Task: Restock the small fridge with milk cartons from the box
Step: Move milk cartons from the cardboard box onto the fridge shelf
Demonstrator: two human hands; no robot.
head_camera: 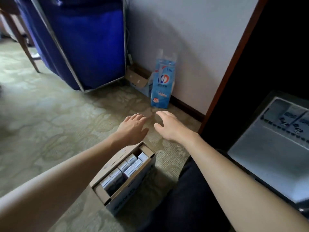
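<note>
An open cardboard box [133, 186] stands on the carpet in front of me, packed with several small milk cartons [127, 166] in two rows. My left hand [132, 127] hovers just beyond the box's far end, fingers straight and empty. My right hand [168, 125] is stretched out beside it, also empty with relaxed fingers. The small fridge's open door [270, 158] lies at the lower right, its grey inner face up. The dark cabinet opening [260, 72] is above it; the fridge's inside is not visible.
A blue plastic bag [161, 84] leans on the white wall, next to a flattened carton [138, 79]. A blue fabric wardrobe [80, 42] stands at the back left, with a wooden chair leg [25, 46] beside it. My dark-trousered knee [187, 195] is right of the box.
</note>
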